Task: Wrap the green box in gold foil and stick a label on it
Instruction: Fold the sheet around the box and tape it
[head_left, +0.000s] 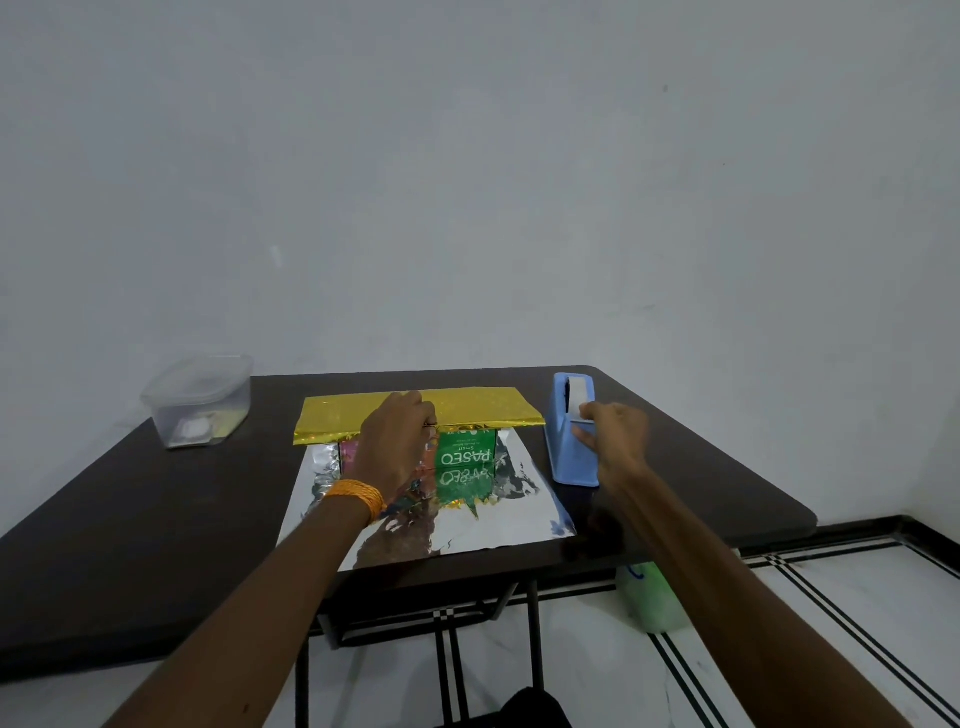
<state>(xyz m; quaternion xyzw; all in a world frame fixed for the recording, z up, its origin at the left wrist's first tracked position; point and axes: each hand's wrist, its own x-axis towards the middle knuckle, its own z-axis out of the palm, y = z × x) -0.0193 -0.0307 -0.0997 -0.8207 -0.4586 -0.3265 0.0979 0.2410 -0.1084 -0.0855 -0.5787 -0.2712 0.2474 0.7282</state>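
I see the dark desk (156, 519) filling the lower middle of the view, and I place everything else against it. Spread on its centre is the gold foil (415, 410), silver side up toward me, its far edge folded gold side up over the top of the green box (465, 449). The box sits on the foil near the desk's far middle, its front face showing upside-down lettering and mirrored in the shiny sheet below.

My left hand (397, 447) presses down on the folded flap at the box's top front edge, fingers curled against it; the hand covers the box's left half, so I cannot tell what lies behind it. An orange band (358, 499) circles that wrist.

On the desk's right side, just beside the foil, stands a blue tape dispenser (571, 431). My right hand (615, 441) is at its front, fingers pinched at the tape end by the cutter.

At the desk's far left corner, well apart from the foil, sits a clear plastic container (200, 400) with small pale items inside, too blurred to name.
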